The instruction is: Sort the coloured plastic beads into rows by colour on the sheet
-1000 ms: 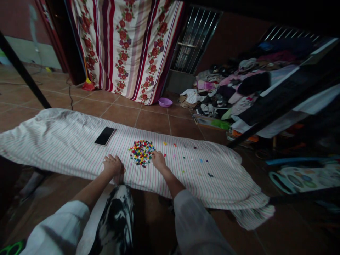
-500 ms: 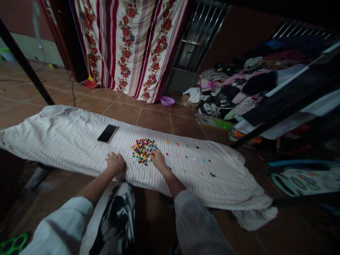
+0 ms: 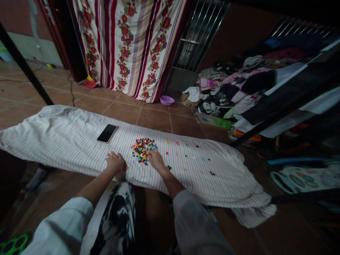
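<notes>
A heap of small multicoloured beads (image 3: 140, 146) lies on a striped cloth (image 3: 77, 141). At the heap's lower right edge is my right hand (image 3: 156, 160), fingers pinched together among the beads. Whatever is between the fingertips is too small to make out. My left hand (image 3: 114, 162) rests on the cloth's near edge, left of the heap, with its fingers stretched out and nothing in them. Right of the heap, small single-coloured groups lie spread out, among them yellow beads (image 3: 167, 141), blue beads (image 3: 203, 159) and black beads (image 3: 169, 167).
A phone (image 3: 107, 133) lies on the cloth, left of the heap. Beyond it on the tiled floor stand a purple basin (image 3: 167, 101) and a red broom (image 3: 90, 83) by a floral curtain (image 3: 143, 46). Clothes (image 3: 233, 85) are piled at the right.
My right hand has shifted slightly left along the heap's edge, uncovering more of the black beads beside the wrist. My left hand stays where it was.
</notes>
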### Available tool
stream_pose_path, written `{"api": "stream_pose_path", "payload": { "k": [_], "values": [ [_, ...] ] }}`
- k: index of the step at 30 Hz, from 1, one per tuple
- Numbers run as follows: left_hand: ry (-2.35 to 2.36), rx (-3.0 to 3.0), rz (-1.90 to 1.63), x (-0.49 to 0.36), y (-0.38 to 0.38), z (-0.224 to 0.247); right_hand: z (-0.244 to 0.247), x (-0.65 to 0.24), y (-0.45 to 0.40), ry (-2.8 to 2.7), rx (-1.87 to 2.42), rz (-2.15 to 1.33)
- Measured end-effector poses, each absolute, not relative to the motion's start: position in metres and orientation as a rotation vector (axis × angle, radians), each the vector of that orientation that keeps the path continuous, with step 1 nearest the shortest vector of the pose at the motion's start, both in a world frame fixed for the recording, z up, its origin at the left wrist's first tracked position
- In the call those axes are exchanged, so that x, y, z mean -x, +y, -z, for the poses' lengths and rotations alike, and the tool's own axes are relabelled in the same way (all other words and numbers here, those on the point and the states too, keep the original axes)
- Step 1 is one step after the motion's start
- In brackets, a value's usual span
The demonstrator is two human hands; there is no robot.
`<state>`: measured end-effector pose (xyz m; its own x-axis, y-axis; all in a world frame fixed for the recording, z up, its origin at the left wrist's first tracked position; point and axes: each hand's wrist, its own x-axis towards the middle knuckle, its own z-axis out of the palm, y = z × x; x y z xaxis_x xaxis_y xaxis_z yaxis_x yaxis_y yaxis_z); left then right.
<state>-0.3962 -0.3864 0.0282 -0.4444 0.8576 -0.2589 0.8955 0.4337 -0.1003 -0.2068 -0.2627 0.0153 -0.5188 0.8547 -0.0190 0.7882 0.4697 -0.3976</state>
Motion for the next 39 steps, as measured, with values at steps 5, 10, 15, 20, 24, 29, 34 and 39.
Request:
{"api": "stream_pose_path", "payload": {
  "k": [5,10,15,20,24,29,34,39],
  "values": [
    [2.492,-1.535,0.381,0.395,-0.386,-0.031,-0.021,0.212,-0.265,-2.615,1.419,-0.501],
    [2.480,-1.541,0.407,0.395,-0.386,-0.035,-0.027,0.221,-0.265,-2.613,1.534,-0.516],
    [2.491,-1.550,0.403,0.394,-0.386,-0.036,-0.036,0.226,-0.261,-2.664,1.527,-0.575],
    [2.475,-1.525,0.408,0.394,-0.386,-0.040,-0.036,0.225,-0.259,-2.648,1.512,-0.573],
    [2.468,-1.530,0.418,0.393,-0.387,-0.042,-0.032,0.221,-0.261,-2.641,1.487,-0.563],
    [2.463,-1.527,0.436,0.393,-0.386,-0.043,-0.032,0.220,-0.262,-2.662,1.460,-0.534],
    [2.466,-1.540,0.444,0.394,-0.386,-0.039,-0.044,0.227,-0.261,-2.750,1.504,-0.495],
    [2.473,-1.546,0.463,0.394,-0.386,-0.038,-0.048,0.229,-0.262,-2.751,1.495,-0.476]
  ]
}}
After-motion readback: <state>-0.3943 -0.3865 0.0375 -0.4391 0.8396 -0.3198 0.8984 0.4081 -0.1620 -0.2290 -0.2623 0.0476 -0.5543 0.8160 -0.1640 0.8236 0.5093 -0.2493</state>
